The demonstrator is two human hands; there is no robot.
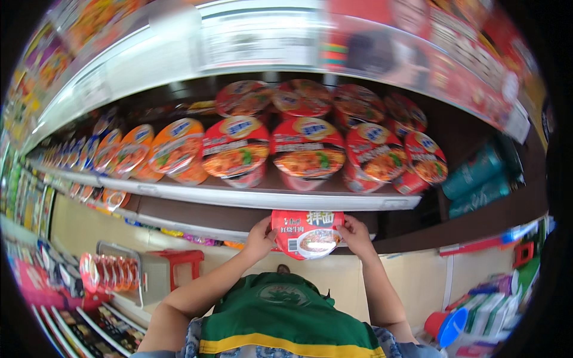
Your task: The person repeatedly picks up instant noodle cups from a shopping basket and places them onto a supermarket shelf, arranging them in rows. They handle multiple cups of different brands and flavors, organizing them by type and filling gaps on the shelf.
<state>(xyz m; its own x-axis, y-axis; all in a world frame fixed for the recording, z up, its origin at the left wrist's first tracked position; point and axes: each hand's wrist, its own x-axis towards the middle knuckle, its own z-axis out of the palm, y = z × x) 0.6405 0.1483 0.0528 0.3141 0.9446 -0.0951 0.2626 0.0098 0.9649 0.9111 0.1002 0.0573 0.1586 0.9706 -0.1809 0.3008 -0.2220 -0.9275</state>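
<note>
A red instant noodle package with a bowl pictured on it (pixel 309 235) is held between my two hands, low at the lower shelf's front. My left hand (pixel 262 237) grips its left edge, and my right hand (pixel 355 235) grips its right edge. Above it, red instant noodle cups (pixel 309 152) stand side by side on the upper shelf, with more red cups (pixel 302 96) behind them. Orange-lidded noodle cups (pixel 177 145) continue the row to the left. The package's far edge lies close to the upper shelf's white front rail (pixel 241 197); whether they touch, I cannot tell.
Teal containers (pixel 474 172) lie at the shelf's right end. At the lower left are a grey basket (pixel 156 279), stacked red noodle cups (pixel 109 273) and a red stool (pixel 192 257). A blue and red bucket (pixel 450 326) is at the lower right.
</note>
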